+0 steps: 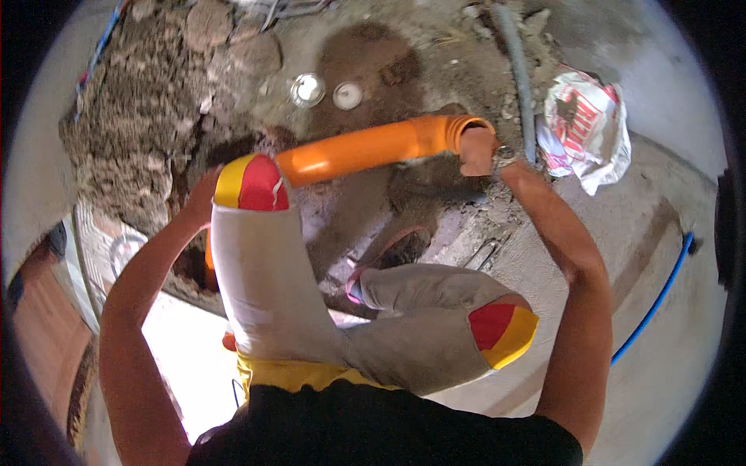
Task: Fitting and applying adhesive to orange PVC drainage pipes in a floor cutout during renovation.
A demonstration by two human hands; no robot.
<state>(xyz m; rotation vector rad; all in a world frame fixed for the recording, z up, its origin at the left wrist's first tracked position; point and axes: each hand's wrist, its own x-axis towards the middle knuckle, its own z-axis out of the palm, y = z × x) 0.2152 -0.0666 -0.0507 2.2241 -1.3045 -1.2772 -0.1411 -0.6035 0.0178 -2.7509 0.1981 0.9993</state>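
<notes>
Gripping pipe, nine-to-three o'clock, collar at three.
Right hand clasps collar; left hand's grip unclear; bag at two.

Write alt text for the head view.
A person's right hand is at the open, ribbed end of an orange pipe over dug-up ground, while the left forearm reaches behind a raised knee with a red-and-yellow patch. A crumpled white bag lies at right.

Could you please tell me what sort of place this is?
Probably a construction or renovation site: there is heaped soil, an orange pipe above dug-up ground, and a crumpled sack.
</notes>
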